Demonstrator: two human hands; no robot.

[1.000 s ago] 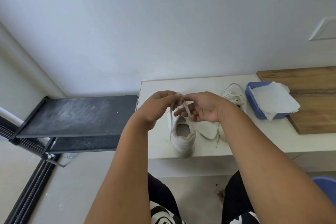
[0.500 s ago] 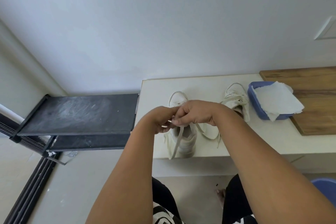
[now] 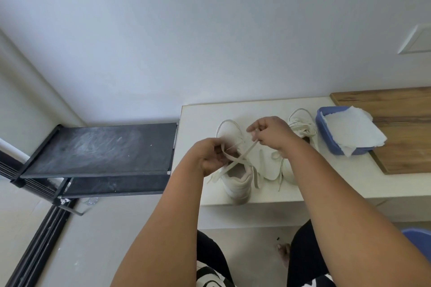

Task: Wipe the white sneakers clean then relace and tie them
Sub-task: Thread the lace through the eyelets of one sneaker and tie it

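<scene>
While both sneakers sit at centre frame on the white bench (image 3: 198, 114), tying looks half done: the left hand (image 3: 211, 156) pinches one lace end over the left sneaker (image 3: 238, 179), the right hand (image 3: 271, 133) pulls the other taut; the right sneaker (image 3: 300, 123) seems laced, bow unclear.

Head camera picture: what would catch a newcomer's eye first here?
Two hands meet mid-frame over a white sneaker on the pale bench: the left hand and right hand each pinch a lace. The second sneaker sits right of it, beside a blue tub holding white paper.
</scene>
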